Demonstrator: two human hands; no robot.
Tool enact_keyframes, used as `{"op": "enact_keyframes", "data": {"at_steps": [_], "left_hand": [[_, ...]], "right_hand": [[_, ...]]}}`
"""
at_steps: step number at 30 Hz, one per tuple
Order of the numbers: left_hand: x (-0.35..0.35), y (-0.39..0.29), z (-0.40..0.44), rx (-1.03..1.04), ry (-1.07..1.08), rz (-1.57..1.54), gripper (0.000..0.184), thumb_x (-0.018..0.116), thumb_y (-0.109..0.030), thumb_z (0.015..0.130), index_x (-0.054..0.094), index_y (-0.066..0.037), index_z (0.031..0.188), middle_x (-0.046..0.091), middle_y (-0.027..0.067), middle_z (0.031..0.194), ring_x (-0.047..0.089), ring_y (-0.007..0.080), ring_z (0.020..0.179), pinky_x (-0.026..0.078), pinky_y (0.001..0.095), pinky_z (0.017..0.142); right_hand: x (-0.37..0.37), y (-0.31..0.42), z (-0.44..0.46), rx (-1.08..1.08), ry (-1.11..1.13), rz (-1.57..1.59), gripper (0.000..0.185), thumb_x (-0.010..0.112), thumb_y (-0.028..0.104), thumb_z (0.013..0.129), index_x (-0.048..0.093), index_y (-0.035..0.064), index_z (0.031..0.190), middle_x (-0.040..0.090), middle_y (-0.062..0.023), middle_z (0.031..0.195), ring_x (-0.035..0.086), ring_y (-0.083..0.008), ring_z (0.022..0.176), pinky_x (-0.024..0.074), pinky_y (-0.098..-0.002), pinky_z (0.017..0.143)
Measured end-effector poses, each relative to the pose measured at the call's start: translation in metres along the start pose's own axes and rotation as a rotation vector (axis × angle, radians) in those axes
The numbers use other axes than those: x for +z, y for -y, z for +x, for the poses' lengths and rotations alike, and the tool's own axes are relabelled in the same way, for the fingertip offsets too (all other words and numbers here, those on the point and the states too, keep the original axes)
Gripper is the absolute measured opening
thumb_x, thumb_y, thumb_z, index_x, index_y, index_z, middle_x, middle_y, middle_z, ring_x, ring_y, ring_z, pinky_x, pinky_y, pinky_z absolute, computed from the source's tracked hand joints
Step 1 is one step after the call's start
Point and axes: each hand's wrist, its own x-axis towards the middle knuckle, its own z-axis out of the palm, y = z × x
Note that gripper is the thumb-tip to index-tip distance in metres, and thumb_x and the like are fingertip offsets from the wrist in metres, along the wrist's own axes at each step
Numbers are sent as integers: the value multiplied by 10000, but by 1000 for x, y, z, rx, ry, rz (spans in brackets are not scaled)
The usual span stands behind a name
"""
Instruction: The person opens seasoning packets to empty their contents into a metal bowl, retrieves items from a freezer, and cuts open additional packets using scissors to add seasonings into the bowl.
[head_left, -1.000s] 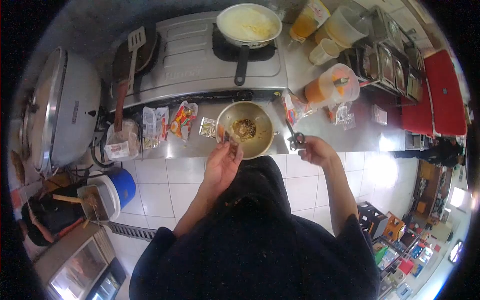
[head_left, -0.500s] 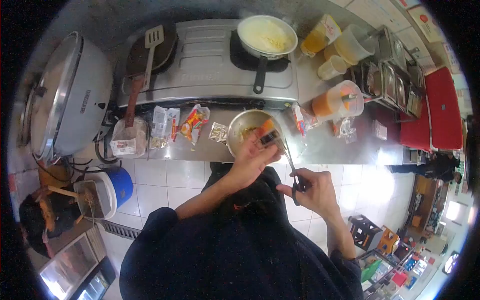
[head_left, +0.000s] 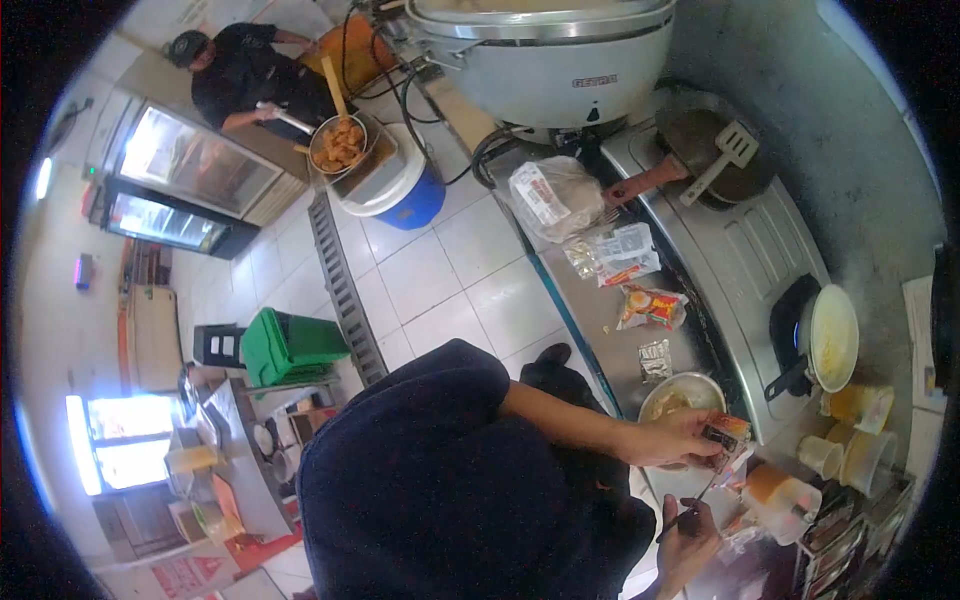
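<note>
A small orange and dark sachet [head_left: 727,430] is pinched in my left hand [head_left: 672,438], over the near edge of a metal bowl [head_left: 697,388] with brownish contents. My right hand [head_left: 688,540] is closed on dark-handled scissors [head_left: 679,518], whose blades point up at the sachet. Whether the blades touch it is too small to tell. Beside the bowl lies a silver packet [head_left: 655,360], and farther along the counter are a red and yellow packet [head_left: 652,307] and a white and red one [head_left: 628,255].
A pan [head_left: 833,338] sits on the stove over a blue flame. Another pan [head_left: 700,150] holds a slotted spatula [head_left: 722,165]. A big cooker [head_left: 560,70] stands behind. Containers [head_left: 780,500] line the right. Another person [head_left: 265,75] holds a strainer of food [head_left: 340,145] near a blue bucket [head_left: 412,200].
The view has swung left and rotated, bringing the other person into sight. My left hand has brought the sachet beside the scissors, which my right hand has moved inward from the side.
</note>
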Motion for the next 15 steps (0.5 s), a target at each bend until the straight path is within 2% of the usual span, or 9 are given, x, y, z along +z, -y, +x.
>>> {"op": "enact_keyframes", "data": {"at_steps": [4, 7, 9, 11, 12, 13, 14, 15], "left_hand": [[-14, 0, 6, 32, 19, 44, 474, 571, -54, 961, 391, -77, 1399, 537, 55, 1265, 579, 169, 1120, 513, 330, 963], [-17, 4, 9, 102, 65, -49, 463, 579, -36, 950, 415, -75, 1381, 541, 56, 1270, 584, 165, 1117, 518, 326, 946], [-9, -5, 2, 19, -81, -61, 435, 573, -32, 952, 435, -80, 1362, 558, 59, 1252, 597, 165, 1087, 524, 336, 928], [-20, 2, 9, -53, -126, 112, 425, 581, -48, 950, 446, -94, 1350, 575, 73, 1240, 604, 182, 1099, 525, 357, 934], [-31, 5, 11, -131, -82, 128, 447, 586, -59, 944, 438, -107, 1363, 583, 90, 1233, 601, 189, 1120, 514, 363, 961], [-19, -2, 8, -110, -76, -86, 462, 587, -48, 936, 430, -110, 1365, 582, 95, 1237, 580, 203, 1161, 501, 375, 980], [-25, -1, 9, -85, 7, -22, 450, 568, -39, 946, 426, -116, 1366, 573, 89, 1251, 565, 224, 1184, 484, 413, 1009], [-3, -7, 5, 11, -149, 31, 440, 553, -34, 956, 426, -126, 1368, 560, 88, 1276, 552, 243, 1208, 473, 460, 1023]], "right_hand": [[3, 0, 9, 39, 39, 44, 307, 781, 297, 808, 657, 17, 835, 561, -55, 492, 507, -139, 424, 373, -306, 454], [2, -4, 13, -5, 39, 59, 310, 789, 291, 799, 661, 10, 837, 565, -51, 492, 514, -133, 429, 389, -301, 464], [-3, 10, 18, -72, 21, 21, 304, 799, 266, 788, 662, -1, 832, 567, -50, 493, 532, -136, 438, 403, -299, 464], [-8, 18, 18, 153, 91, 122, 311, 807, 262, 786, 665, -12, 820, 582, -53, 504, 555, -130, 445, 443, -294, 473], [-10, 22, 20, 267, 117, 166, 314, 811, 259, 785, 667, -18, 815, 590, -54, 509, 567, -127, 448, 464, -292, 478], [-13, 17, 21, 239, 121, 206, 349, 816, 302, 781, 676, -15, 822, 602, -55, 522, 579, -130, 460, 466, -298, 485], [-16, 17, 23, 227, 132, 144, 374, 820, 352, 771, 687, 7, 821, 602, -72, 524, 592, -153, 461, 468, -306, 497], [-17, 17, 24, 145, 55, 114, 368, 827, 338, 769, 679, 5, 821, 577, -61, 504, 555, -132, 441, 432, -292, 473]]}}
